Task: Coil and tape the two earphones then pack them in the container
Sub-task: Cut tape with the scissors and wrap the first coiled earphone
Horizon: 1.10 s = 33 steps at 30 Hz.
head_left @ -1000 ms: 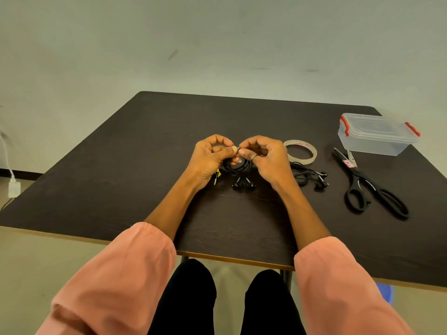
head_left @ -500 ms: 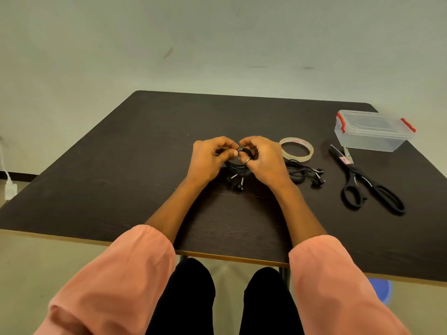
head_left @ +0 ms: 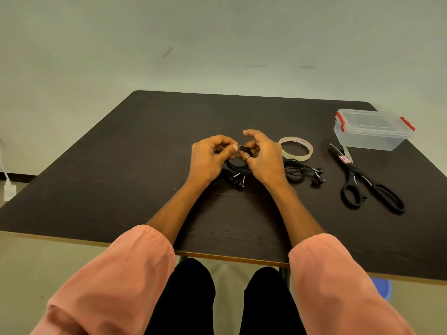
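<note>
Between the two hands, just above the dark table, sits the first coiled earphone: a thin black cable wound into a small loop, its two earbuds hanging out at the near side and touching or nearly touching the tabletop.

Left hand: fingers curled, thumb pressed onto the top of the coil, pinching the bundle. Right hand: lower fingers curled onto the same spot of the coil, index finger lifted clear. Whether a strip of tape is already on the cable cannot be told; the fingers hide that point.

Second earphone lies loose on the table just right of the right hand, near the tape roll. Scissors are farther right. Container stands at the far right corner, lid on, red clips at both ends.

Handling judgement:
- Cable is very light, limp and springy; the loop will likely relax and spread if the pinch lets go before it is bound.
- Best hold: across all strands at one point on the ring, not on the buds or the plug.
- Buds and the cable joints are the fragile parts; avoid pulling there.
- Smooth sheath may slide under the fingertips, so firm pinch, low force.
- Container needs its clips undone before packing.
</note>
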### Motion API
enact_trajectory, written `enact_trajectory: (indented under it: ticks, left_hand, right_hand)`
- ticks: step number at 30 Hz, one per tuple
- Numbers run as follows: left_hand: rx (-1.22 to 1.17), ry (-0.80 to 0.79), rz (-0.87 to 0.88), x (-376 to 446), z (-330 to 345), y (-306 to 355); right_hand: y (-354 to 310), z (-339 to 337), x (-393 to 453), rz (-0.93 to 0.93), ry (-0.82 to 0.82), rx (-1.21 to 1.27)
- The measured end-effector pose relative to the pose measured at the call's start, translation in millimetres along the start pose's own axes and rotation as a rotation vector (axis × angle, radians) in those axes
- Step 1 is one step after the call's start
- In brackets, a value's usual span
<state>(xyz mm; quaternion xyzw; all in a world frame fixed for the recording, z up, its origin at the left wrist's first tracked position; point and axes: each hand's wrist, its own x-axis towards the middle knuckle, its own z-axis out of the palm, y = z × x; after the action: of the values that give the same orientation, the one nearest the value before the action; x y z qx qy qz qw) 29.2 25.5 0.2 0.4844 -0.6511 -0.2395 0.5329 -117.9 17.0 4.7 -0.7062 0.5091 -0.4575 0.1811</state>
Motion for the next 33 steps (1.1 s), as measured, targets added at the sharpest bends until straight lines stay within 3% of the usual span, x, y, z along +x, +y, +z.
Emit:
enact_trajectory:
  ticks: [6,17,24,33]
  left_hand:
    - [-0.082,-0.022,-0.069,-1.2,4.5,3.1]
    - [0.032,0.033,-0.009,1.4,4.4,-4.1]
    - [0.213,0.063,0.134,1.3,5.5,-3.9]
    - [0.171,0.08,0.119,2.7,4.5,-5.9]
  right_hand:
    - [-0.2,1.0,0.0,-0.063,0.105,-0.091]
    - [1.4,4.2,0.8,-0.044,-0.04,-0.102]
    - [-1.7,1.0,0.6,0.133,-0.261,0.092]
    - [-0.9,7.2,0.3,0.221,-0.157,0.302]
